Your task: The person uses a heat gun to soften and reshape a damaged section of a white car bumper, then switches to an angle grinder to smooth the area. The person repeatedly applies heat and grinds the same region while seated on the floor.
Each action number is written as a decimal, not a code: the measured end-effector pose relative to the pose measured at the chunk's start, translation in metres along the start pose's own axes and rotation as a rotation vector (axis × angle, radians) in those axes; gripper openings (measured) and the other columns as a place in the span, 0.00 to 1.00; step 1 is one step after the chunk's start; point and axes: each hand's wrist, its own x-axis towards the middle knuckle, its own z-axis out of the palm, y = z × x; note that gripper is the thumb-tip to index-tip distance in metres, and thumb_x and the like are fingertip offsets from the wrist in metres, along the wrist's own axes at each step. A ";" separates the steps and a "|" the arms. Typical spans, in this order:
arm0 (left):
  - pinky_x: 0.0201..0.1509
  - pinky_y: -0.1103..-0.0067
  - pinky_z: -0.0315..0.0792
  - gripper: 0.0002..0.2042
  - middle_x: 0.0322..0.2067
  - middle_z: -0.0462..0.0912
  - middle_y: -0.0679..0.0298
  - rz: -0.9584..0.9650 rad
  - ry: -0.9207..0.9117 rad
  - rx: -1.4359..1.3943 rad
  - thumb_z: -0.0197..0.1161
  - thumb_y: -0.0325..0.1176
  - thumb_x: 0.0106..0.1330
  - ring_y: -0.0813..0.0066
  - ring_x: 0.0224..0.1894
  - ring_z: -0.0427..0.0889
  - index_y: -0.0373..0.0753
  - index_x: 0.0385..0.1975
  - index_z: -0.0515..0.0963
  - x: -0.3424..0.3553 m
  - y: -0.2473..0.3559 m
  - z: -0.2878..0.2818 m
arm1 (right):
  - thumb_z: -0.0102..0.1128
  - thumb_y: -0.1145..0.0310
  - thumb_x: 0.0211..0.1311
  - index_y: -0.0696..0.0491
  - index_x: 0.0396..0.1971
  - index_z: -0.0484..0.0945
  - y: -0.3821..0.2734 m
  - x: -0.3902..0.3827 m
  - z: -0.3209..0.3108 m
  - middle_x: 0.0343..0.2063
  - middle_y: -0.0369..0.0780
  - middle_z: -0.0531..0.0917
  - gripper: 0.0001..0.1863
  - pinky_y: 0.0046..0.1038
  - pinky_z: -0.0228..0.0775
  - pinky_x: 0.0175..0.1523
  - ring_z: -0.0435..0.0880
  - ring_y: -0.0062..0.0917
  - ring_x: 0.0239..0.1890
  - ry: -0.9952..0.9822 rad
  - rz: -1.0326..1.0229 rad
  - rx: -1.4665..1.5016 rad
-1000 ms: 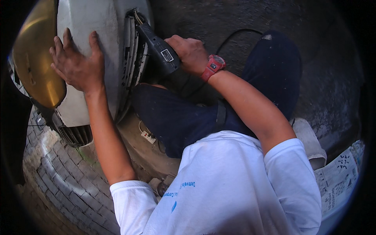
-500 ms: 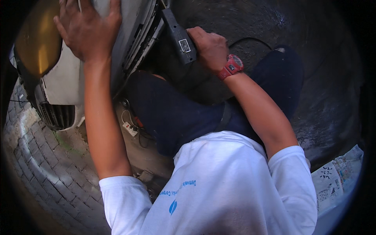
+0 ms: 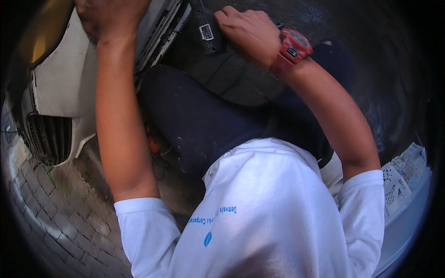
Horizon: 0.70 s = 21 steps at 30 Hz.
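While the tool is up against the far side of view, the work looks mid-way: underway, not finished, as a guess. Left hand (image 3: 113, 18) is on or just over the off-white, curved, bumper-like vehicle panel (image 3: 58, 83), far left; fingertips cut off, so can't tell how wide it is spread or if it presses. Right hand (image 3: 250, 37), with a chunky red plastic wristwatch (image 3: 292, 51), is curled beside the black plastic handheld power tool (image 3: 204, 30) with a pale label, apparently closed on its handle; exact finger wrap hidden. Tool is far, right of the panel's dark, slotted, scuffed edge (image 3: 162, 28); its tip is out of frame, so contact can't be confirmed.

Done so far: can't tell, no clearly finished stretch shows. Left, probably: the slotted edge, which looks rough with dark marks, and anything past the frame. Panel's near end has a black, ribbed grille section (image 3: 51, 139), in place, no hand at it. Tool not set down, so likely no wrap-up.
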 end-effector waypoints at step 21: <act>0.84 0.54 0.53 0.31 0.71 0.74 0.55 0.004 0.013 -0.027 0.73 0.44 0.65 0.52 0.78 0.65 0.45 0.67 0.76 -0.002 -0.004 0.004 | 0.62 0.76 0.66 0.60 0.48 0.85 -0.032 0.021 0.001 0.46 0.48 0.88 0.12 0.36 0.87 0.52 0.91 0.39 0.50 -0.013 0.015 -0.093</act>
